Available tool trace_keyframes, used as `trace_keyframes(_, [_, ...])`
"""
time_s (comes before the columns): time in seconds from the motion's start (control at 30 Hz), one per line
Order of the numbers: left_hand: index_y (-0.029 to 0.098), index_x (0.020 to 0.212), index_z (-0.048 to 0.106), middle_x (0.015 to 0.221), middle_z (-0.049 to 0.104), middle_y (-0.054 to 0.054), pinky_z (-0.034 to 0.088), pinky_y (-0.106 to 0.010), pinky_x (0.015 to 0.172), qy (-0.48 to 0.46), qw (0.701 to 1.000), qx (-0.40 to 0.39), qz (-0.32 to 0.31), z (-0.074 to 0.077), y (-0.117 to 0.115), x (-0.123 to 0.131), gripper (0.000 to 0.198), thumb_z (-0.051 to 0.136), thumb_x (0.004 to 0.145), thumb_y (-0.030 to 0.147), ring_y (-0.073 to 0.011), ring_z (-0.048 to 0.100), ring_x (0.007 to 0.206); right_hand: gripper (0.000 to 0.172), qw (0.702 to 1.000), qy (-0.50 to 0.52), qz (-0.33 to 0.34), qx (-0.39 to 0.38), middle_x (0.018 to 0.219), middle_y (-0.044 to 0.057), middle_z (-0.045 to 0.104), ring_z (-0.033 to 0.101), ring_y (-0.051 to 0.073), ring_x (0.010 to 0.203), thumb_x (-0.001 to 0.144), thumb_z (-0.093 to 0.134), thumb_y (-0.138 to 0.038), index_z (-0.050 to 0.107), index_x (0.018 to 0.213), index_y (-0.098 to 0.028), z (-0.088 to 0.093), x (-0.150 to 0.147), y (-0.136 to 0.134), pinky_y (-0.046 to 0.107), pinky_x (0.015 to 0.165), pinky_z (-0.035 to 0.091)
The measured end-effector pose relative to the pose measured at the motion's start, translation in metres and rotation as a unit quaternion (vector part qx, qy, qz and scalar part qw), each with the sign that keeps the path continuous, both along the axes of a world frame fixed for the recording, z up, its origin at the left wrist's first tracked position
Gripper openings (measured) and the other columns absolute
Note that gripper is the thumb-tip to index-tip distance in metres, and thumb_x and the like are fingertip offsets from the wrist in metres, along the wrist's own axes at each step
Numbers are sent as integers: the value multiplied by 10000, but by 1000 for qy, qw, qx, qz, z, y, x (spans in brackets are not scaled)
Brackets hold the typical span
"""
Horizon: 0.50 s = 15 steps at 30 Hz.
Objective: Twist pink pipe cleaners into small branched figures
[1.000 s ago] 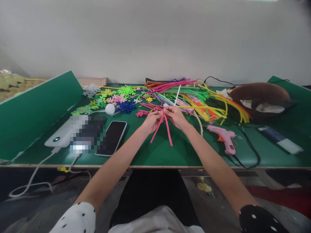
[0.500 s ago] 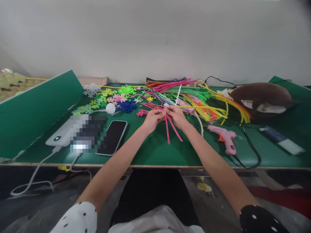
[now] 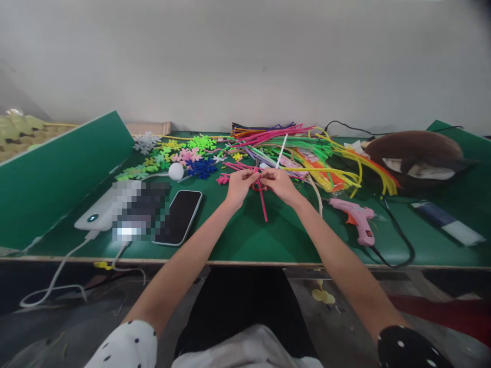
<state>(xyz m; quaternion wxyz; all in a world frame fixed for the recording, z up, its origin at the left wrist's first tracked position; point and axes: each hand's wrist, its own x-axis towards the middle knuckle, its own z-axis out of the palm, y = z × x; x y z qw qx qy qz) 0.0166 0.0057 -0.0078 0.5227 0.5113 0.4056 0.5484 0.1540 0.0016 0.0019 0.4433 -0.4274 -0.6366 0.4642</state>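
Both hands meet over the middle of the green table. My left hand (image 3: 241, 185) pinches pink pipe cleaners (image 3: 264, 205) between thumb and fingers. Close against it, my right hand (image 3: 279, 183) grips the same pipe cleaners from the other side. One stem points down toward me below the fingers; the crossing point is partly hidden by my fingertips. Just left of my left hand lies a pink branched piece (image 3: 222, 179). More pink stems (image 3: 238, 166) stretch out behind the hands.
Fuzzy snowflake shapes (image 3: 201, 167) and a white ball (image 3: 176, 171) lie to the left, with a phone (image 3: 178, 217) and a power bank (image 3: 95, 214) nearer. Pipe cleaner bundles (image 3: 276, 135) spread behind. At right are a pink glue gun (image 3: 355, 217) and a brown plush (image 3: 418, 151).
Two pink stems pointed down toward me before; now one does. My fingertips have shifted slightly at the crossing, both hands still pinching.
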Motion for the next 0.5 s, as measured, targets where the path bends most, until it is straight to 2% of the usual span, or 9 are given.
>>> trace_keyframes(0.13, [129, 621, 625, 532, 546, 5, 340, -217, 485, 81, 995, 50, 21, -4, 4, -3, 162, 636, 688, 276, -79, 459, 489, 87, 987, -123, -47, 87, 560, -15, 533, 471, 109, 503, 728, 541, -229, 561, 666, -170, 4, -2, -3, 257, 540, 367])
trace_keyframes(0.3, [127, 579, 604, 499, 502, 13, 315, -218, 477, 203, 974, 101, -7, -7, 11, -9, 188, 591, 712, 259, -82, 427, 485, 115, 930, -294, -95, 199, 599, 10, 562, 474, 136, 566, 750, 487, -138, 589, 704, -163, 2, 0, -4, 264, 582, 310])
trace_keyframes(0.5, [119, 592, 630, 488, 489, 14, 306, -219, 490, 306, 943, 123, -39, 0, 9, -13, 174, 563, 709, 228, -88, 417, 492, 207, 881, -392, -91, 251, 778, 63, 639, 529, 182, 692, 826, 408, -151, 609, 780, -166, 1, 4, -6, 276, 596, 293])
